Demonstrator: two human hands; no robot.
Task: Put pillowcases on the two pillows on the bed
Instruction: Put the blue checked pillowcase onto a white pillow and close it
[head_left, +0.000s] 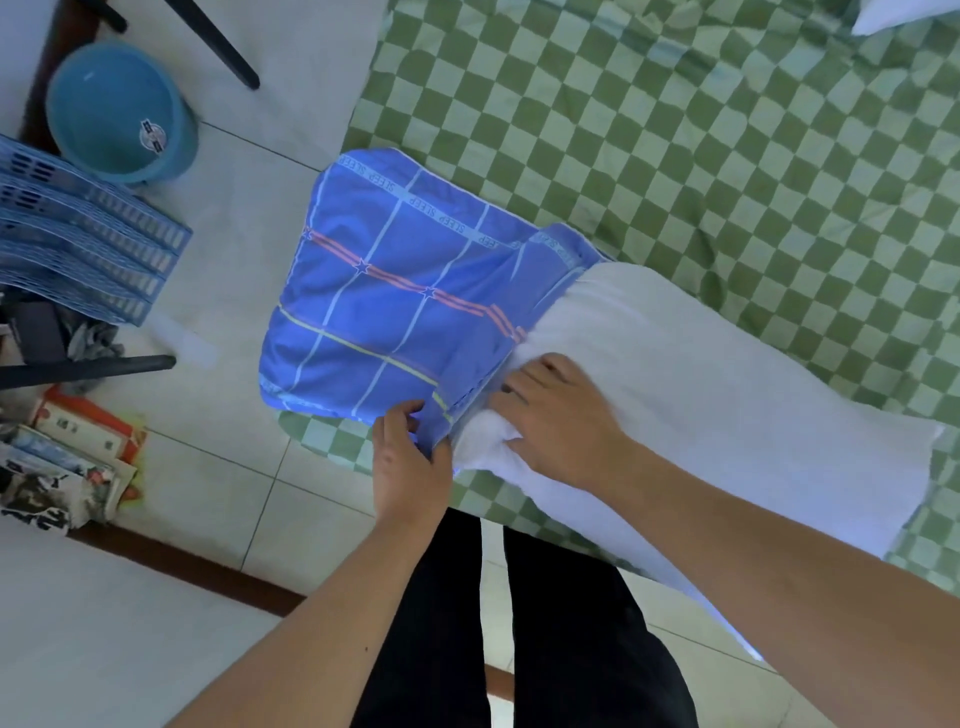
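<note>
Blue cotton, crossed by pale lines, red star stripes and a printed "SLEEP" band, makes up the pillowcase (395, 291), which covers about half of a soft white pillow (701, 395). That pillow is long and plump, lying on the corner of the bed with its long axis running from the covered end at the upper left to the bare end at the lower right. The left hand (410, 467) pinches the pillowcase's open hem between thumb and fingers. The right hand (561, 415) grips a bunched corner of the pillow just beside that opening, fingers curled into the filling. A green-and-pale checked bedsheet (701, 130) lies wrinkled underneath (1 corner of a second white pillow (904, 13) shows at the far edge). On the tiled floor stand a teal plastic basin (119, 111), a blue slatted plastic rack (78, 234) and a pile of books (67, 457).
</note>
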